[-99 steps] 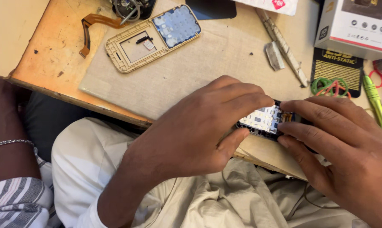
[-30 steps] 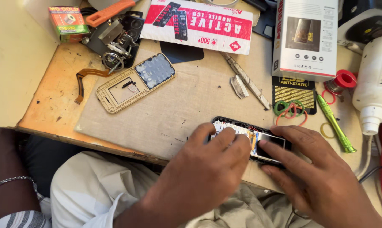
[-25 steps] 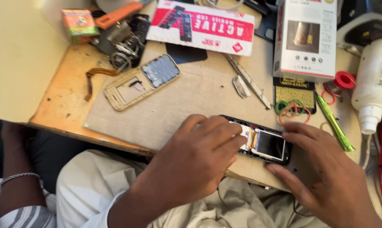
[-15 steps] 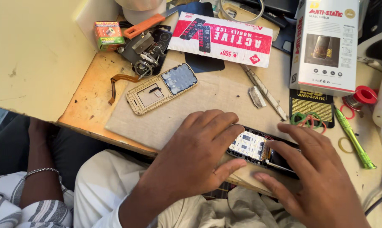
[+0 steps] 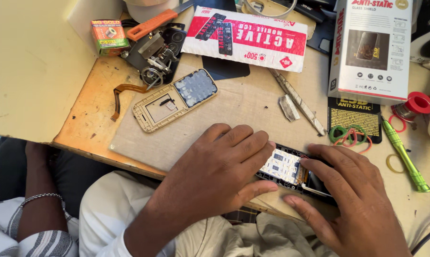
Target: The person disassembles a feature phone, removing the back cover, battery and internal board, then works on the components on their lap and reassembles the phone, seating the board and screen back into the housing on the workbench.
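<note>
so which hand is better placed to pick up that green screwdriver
Probably the right hand: it rests on the opened phone, on the same side as the green screwdriver. The left hand would have to cross over it.

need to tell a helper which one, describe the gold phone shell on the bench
Start at the worn grey mat covering the wooden bench. At its upper left edge lies the gold phone shell, tilted, untouched. Unlike the dark opened phone under both hands, it has a clear keypad and an empty screen window.

left hand [image 5: 215,173] and right hand [image 5: 352,200] pressing opened phone [image 5: 291,169], gold phone cover [image 5: 174,100] nearby
</note>
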The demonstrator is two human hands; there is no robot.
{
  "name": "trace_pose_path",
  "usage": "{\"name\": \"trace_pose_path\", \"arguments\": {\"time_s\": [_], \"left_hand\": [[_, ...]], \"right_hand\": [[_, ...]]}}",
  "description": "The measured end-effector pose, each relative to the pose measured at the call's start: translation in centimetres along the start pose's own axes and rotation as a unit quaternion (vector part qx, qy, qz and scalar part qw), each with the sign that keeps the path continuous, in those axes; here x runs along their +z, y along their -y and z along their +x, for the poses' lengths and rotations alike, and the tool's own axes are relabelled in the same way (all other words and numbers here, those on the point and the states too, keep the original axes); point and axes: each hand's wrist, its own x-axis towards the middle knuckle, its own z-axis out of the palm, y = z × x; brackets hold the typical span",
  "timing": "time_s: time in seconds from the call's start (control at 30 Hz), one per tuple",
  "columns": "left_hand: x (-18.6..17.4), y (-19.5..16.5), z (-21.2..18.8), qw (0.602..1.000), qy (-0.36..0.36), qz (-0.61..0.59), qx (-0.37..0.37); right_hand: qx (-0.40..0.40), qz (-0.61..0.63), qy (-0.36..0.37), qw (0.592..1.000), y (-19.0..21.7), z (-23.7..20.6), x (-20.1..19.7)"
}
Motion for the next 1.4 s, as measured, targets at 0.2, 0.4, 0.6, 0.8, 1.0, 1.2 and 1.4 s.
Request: {"name": "trace_pose_path", "arguments": {"time_s": [0.2,0.4,0.6,0.8,1.0,1.2,1.4], "left_hand": [[-0.3,0.9,0.7,0.999,0.038,-0.01,0.027],[0.2,1.5,0.6,0.999,-0.004,-0.04,0.02],[0.4,1.7,-0.1,0.996,-0.027,-0.089,-0.013],[0.5,2.1,-0.3,0.994,-0.028,-0.107,-0.003],[0.5,2.4,-0.6,0.993,-0.043,-0.111,0.009],[0.5,2.5,-0.8,0.992,-0.038,-0.117,0.006],[0.5,2.5,-0.8,0.992,-0.039,-0.123,0.006]], "right_hand": [[0.017,0.008,-0.002,1.0,0.2,-0.4,0.0],[-0.007,0.007,0.021,1.0,0.3,0.7,-0.9],[-0.057,0.01,0.069,0.996,-0.2,3.4,-1.8],[-0.031,0.03,0.127,0.991,-0.8,6.1,-1.8],[-0.113,0.031,0.211,0.97,-1.4,9.3,-1.7],[-0.079,0.027,0.224,0.971,-0.2,10.2,-1.3],[-0.023,-0.035,0.232,0.972,1.4,10.5,-0.9]]}}
